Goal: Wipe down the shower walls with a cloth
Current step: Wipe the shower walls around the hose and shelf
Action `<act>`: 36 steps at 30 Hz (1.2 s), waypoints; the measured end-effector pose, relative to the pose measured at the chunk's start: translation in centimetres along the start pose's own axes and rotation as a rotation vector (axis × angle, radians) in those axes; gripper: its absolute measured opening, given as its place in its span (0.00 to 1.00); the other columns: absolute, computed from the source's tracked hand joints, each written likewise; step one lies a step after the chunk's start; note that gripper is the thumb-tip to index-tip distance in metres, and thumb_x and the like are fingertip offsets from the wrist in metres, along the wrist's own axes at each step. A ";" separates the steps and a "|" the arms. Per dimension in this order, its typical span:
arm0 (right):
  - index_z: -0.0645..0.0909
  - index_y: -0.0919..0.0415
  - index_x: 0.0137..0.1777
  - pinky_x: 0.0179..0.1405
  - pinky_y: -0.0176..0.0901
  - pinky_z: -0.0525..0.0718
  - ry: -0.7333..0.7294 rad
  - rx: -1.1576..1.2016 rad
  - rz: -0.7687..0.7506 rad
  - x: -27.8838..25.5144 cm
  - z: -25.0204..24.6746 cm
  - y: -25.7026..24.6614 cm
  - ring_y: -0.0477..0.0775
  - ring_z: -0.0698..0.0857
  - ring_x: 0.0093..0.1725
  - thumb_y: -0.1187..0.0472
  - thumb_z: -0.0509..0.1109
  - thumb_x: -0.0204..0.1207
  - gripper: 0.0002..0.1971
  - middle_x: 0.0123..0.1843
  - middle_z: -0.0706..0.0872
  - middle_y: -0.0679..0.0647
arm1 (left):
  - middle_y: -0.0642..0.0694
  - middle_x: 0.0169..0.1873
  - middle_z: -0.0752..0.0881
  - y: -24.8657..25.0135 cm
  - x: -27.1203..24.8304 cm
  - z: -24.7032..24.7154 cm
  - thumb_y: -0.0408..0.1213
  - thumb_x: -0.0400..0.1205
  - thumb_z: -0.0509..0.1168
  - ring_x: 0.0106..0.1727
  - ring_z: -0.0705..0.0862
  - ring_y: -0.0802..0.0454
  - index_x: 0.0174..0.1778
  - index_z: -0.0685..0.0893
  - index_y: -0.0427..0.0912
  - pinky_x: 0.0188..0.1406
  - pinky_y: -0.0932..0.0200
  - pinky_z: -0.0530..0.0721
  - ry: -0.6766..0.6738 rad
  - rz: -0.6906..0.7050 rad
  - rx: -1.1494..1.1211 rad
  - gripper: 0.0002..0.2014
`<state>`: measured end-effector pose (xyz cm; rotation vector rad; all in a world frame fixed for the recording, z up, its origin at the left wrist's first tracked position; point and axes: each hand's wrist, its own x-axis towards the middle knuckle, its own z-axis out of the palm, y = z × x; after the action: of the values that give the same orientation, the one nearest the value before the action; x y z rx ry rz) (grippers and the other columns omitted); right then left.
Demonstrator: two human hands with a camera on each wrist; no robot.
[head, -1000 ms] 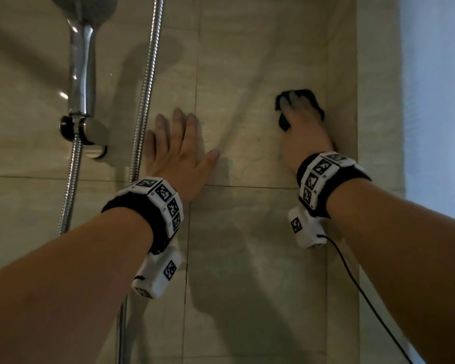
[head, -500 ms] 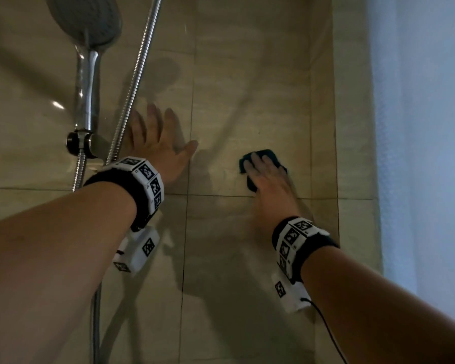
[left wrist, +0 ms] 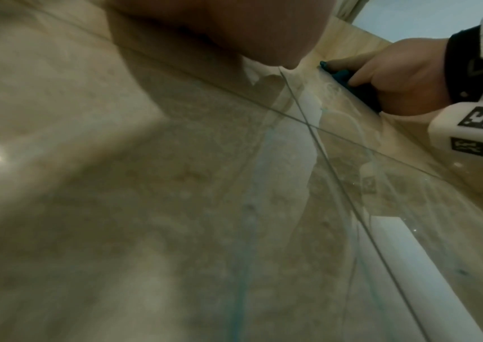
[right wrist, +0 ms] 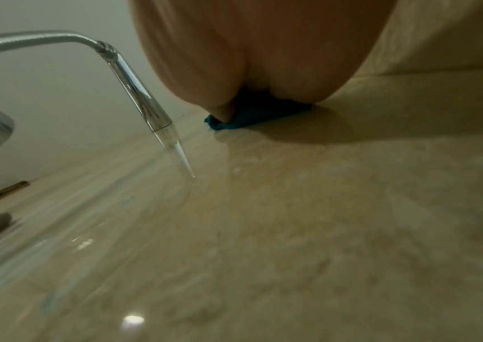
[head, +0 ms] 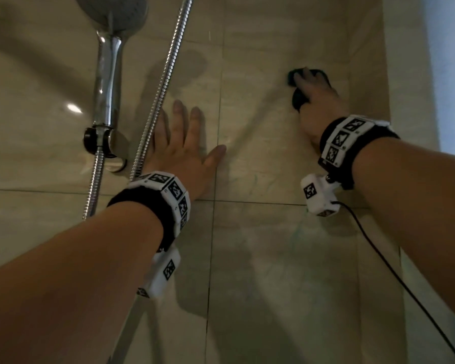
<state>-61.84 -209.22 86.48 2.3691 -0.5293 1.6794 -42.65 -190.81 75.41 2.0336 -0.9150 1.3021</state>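
My right hand (head: 313, 93) lies flat over a dark teal cloth (head: 297, 101) and presses it against the beige tiled shower wall (head: 260, 153), high up near the right corner. The cloth peeks out beyond the fingertips and beside the thumb. The left wrist view shows the right hand (left wrist: 395, 76) from the side, the cloth (left wrist: 342, 75) bunched under its fingers. Seen from the right wrist, the cloth (right wrist: 252, 115) is squeezed under the palm (right wrist: 249, 57). My left hand (head: 195, 137) rests flat on the wall with fingers spread, beside the hose, holding nothing.
A chrome shower head (head: 111, 19) sits in its wall holder (head: 100, 140) at the left, with a metal hose (head: 163, 80) hanging just left of my left hand. A side wall (head: 371, 101) meets the tiles on the right; beyond it is a pale curtain (head: 452, 61). A black cable (head: 392, 271) trails from my right wrist.
My right hand slid the cloth down and left toward the horizontal tile seam, then back up toward the right corner. The left hand stayed pressed on the wall.
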 end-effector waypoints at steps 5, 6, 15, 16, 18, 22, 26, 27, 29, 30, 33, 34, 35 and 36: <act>0.58 0.52 0.91 0.90 0.51 0.45 0.003 0.052 -0.027 -0.6 0.5 0.4 0.54 0.47 0.91 0.72 0.54 0.88 0.33 0.93 0.51 0.51 | 0.48 0.91 0.31 0.1 -0.1 0.2 0.73 0.86 0.39 0.91 0.31 0.38 0.91 0.35 0.54 0.87 0.38 0.34 0.042 0.009 0.022 0.43; 0.58 0.53 0.91 0.90 0.51 0.46 0.008 0.058 -0.034 -1.0 0.7 0.5 0.55 0.47 0.91 0.72 0.54 0.87 0.32 0.93 0.51 0.51 | 0.48 0.91 0.32 0.1 -0.1 0.2 0.73 0.86 0.39 0.91 0.31 0.38 0.91 0.35 0.55 0.87 0.39 0.33 0.036 0.008 0.016 0.43; 0.57 0.54 0.91 0.90 0.56 0.46 0.066 0.143 0.045 -7.9 3.6 3.2 0.55 0.46 0.91 0.74 0.53 0.86 0.34 0.93 0.51 0.52 | 0.50 0.91 0.31 -0.5 0.3 -0.1 0.75 0.83 0.38 0.90 0.30 0.39 0.91 0.36 0.58 0.87 0.36 0.33 -0.021 0.019 -0.074 0.43; 0.56 0.54 0.91 0.90 0.55 0.46 0.071 0.154 0.062 -8.8 3.9 3.6 0.55 0.46 0.91 0.74 0.53 0.87 0.33 0.93 0.51 0.52 | 0.51 0.91 0.31 -0.5 0.4 0.0 0.76 0.83 0.38 0.90 0.30 0.39 0.91 0.36 0.59 0.87 0.36 0.33 -0.025 0.021 -0.081 0.43; 0.55 0.54 0.91 0.90 0.53 0.45 0.063 0.182 0.090 -10.6 4.6 3.9 0.54 0.45 0.91 0.72 0.54 0.88 0.33 0.93 0.50 0.51 | 0.51 0.90 0.31 -0.5 0.5 0.3 0.77 0.81 0.38 0.90 0.29 0.38 0.90 0.35 0.59 0.87 0.34 0.33 -0.027 0.019 -0.076 0.45; 0.53 0.50 0.91 0.90 0.57 0.45 0.067 0.174 0.147 -14.0 6.4 3.1 0.50 0.43 0.91 0.69 0.54 0.89 0.33 0.93 0.47 0.46 | 0.49 0.90 0.30 -0.4 0.5 0.4 0.79 0.79 0.37 0.90 0.29 0.37 0.90 0.35 0.57 0.87 0.34 0.32 -0.031 0.019 -0.042 0.47; 0.50 0.48 0.91 0.89 0.51 0.37 0.036 0.161 0.155 -18.3 7.9 1.0 0.46 0.41 0.90 0.68 0.54 0.89 0.34 0.92 0.46 0.43 | 0.49 0.90 0.30 -0.3 0.4 0.1 0.79 0.79 0.36 0.89 0.28 0.36 0.90 0.34 0.57 0.87 0.34 0.33 -0.045 0.014 -0.026 0.48; 0.50 0.48 0.91 0.89 0.50 0.36 0.024 0.158 0.142 -19.1 8.1 0.7 0.45 0.41 0.90 0.68 0.54 0.89 0.34 0.92 0.46 0.43 | 0.49 0.90 0.30 -0.3 0.4 0.0 0.79 0.80 0.36 0.90 0.29 0.36 0.90 0.34 0.57 0.87 0.34 0.33 -0.047 0.016 -0.021 0.47; 0.50 0.48 0.91 0.88 0.48 0.35 0.005 0.152 0.124 -19.4 7.9 0.6 0.44 0.41 0.90 0.68 0.54 0.89 0.34 0.92 0.46 0.42 | 0.48 0.90 0.30 -0.3 0.3 -0.2 0.78 0.80 0.36 0.90 0.29 0.36 0.90 0.34 0.57 0.88 0.34 0.33 -0.054 0.019 -0.013 0.47; 0.51 0.48 0.91 0.88 0.47 0.36 -0.004 0.152 0.122 -19.0 7.7 0.7 0.44 0.41 0.90 0.68 0.54 0.88 0.34 0.92 0.47 0.43 | 0.49 0.90 0.30 -0.4 0.3 -0.2 0.78 0.81 0.37 0.90 0.29 0.36 0.90 0.33 0.57 0.88 0.34 0.33 -0.059 0.019 -0.013 0.46; 0.54 0.50 0.91 0.89 0.51 0.37 -0.015 0.159 0.101 -16.6 6.7 1.2 0.48 0.43 0.91 0.72 0.55 0.87 0.35 0.93 0.48 0.47 | 0.49 0.90 0.29 -0.4 0.3 -0.3 0.78 0.81 0.37 0.89 0.28 0.37 0.90 0.32 0.57 0.87 0.34 0.33 -0.073 0.017 -0.023 0.46; 0.55 0.51 0.91 0.89 0.52 0.38 -0.005 0.158 0.093 -15.6 6.3 1.3 0.50 0.44 0.91 0.72 0.55 0.87 0.35 0.93 0.49 0.48 | 0.50 0.90 0.29 -0.4 0.3 -0.2 0.78 0.81 0.37 0.90 0.28 0.37 0.90 0.32 0.57 0.87 0.34 0.33 -0.065 0.020 -0.024 0.46; 0.55 0.51 0.91 0.90 0.53 0.39 0.004 0.153 0.087 -14.4 6.0 1.4 0.51 0.44 0.91 0.72 0.55 0.87 0.34 0.93 0.49 0.49 | 0.49 0.90 0.29 -0.4 0.3 -0.1 0.78 0.81 0.37 0.90 0.28 0.37 0.90 0.33 0.57 0.87 0.33 0.33 -0.057 0.023 -0.021 0.46; 0.55 0.52 0.91 0.90 0.54 0.41 0.008 0.137 0.082 -13.1 5.5 1.4 0.52 0.45 0.91 0.72 0.55 0.87 0.34 0.93 0.50 0.49 | 0.49 0.90 0.29 -0.5 0.3 -0.1 0.78 0.81 0.36 0.90 0.28 0.36 0.90 0.33 0.57 0.87 0.33 0.33 -0.055 0.024 -0.017 0.46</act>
<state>-61.45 -210.15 72.23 2.4649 -0.5324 1.8144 -42.24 -190.56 75.69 2.0599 -0.9751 1.2527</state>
